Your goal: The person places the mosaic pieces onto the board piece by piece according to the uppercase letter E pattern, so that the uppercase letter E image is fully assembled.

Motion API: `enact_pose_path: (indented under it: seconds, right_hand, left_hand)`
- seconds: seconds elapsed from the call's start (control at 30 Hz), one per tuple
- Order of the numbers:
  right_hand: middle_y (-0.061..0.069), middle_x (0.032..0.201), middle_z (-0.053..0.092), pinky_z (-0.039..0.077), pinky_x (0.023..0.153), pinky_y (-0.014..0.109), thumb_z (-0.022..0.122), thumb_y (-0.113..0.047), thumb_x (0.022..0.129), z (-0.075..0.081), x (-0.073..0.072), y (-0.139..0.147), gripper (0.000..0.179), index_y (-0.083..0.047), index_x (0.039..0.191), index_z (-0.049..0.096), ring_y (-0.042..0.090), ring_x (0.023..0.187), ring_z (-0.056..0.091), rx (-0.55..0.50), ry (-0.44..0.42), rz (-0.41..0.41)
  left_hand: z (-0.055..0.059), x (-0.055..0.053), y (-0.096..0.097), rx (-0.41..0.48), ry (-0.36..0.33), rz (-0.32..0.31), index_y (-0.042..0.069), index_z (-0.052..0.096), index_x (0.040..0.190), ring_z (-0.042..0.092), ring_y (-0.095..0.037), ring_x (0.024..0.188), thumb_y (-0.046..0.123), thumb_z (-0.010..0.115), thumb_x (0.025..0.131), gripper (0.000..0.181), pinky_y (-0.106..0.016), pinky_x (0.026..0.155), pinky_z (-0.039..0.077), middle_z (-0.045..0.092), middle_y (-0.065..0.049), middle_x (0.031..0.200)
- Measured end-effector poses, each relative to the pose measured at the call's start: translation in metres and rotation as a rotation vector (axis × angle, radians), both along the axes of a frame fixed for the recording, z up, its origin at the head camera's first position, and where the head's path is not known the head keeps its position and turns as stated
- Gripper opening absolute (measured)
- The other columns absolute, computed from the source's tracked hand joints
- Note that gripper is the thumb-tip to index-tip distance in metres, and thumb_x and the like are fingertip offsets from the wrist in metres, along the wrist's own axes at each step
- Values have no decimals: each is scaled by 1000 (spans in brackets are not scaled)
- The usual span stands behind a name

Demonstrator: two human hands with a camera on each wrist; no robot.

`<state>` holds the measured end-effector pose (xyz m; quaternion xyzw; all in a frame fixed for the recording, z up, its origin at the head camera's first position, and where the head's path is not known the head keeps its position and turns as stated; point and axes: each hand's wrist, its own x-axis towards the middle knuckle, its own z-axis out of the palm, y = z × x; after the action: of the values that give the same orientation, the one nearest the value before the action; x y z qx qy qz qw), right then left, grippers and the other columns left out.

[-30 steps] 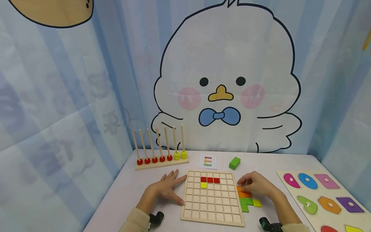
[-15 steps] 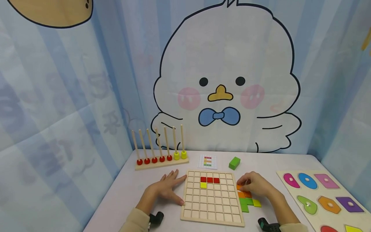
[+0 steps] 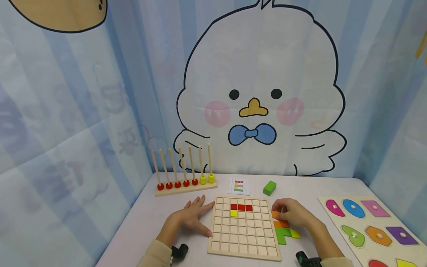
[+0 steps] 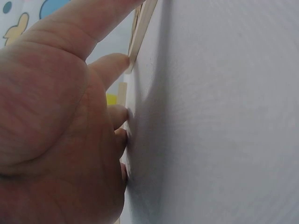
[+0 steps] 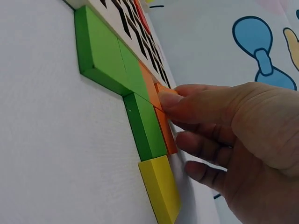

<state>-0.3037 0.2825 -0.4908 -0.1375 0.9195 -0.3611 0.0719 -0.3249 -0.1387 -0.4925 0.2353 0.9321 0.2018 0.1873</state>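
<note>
A wooden grid board (image 3: 242,237) lies on the table with three red squares (image 3: 241,207) in one row and a yellow square (image 3: 234,213) below them. My left hand (image 3: 192,218) rests spread at the board's left side, thumb and index finger touching its edge. Along the right edge lie orange, green and yellow blocks. There my right hand (image 3: 294,213) pinches an orange block (image 5: 164,88) between thumb and index finger. Under it, in the right wrist view, are more orange pieces (image 5: 166,133), green blocks (image 5: 147,123) and a yellow block (image 5: 161,186).
Behind the board lie a pattern card (image 3: 238,186) and a green block (image 3: 270,188). A peg stand (image 3: 186,190) with red and yellow beads is at the back left. A shape puzzle board (image 3: 361,222) occupies the right side.
My right hand has shifted very slightly left, and the orange block it pinches has separated a little from the other orange pieces. The left hand has stayed in place.
</note>
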Motion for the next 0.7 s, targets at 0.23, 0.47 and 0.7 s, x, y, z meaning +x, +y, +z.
enact_pose_path:
  seconds: [0.23,0.47,0.7]
  right_hand:
    - [-1,88,64,49,70,25,76,-12,94,3,-1,-6,8,-14,99,70,17,82,57,-30,49,-109]
    - [2,96,71,55,71,21,75,-10,95,6,-3,-8,17,-8,111,75,18,83,60,-121,119,-115]
    - [9,104,74,61,77,21,78,-9,92,10,-3,-16,25,-1,116,74,17,86,71,-213,175,-118]
  left_hand:
    - [0,0,0,3,1,-1,35,31,164,1,-37,163,64,86,73,111,-60,130,2,5,-16,176]
    - [1,0,1,6,4,2,35,32,164,3,-37,163,64,87,72,111,-60,131,3,6,-17,176]
    - [-1,1,0,9,4,2,35,32,164,3,-37,163,64,87,73,111,-60,131,3,6,-17,176]
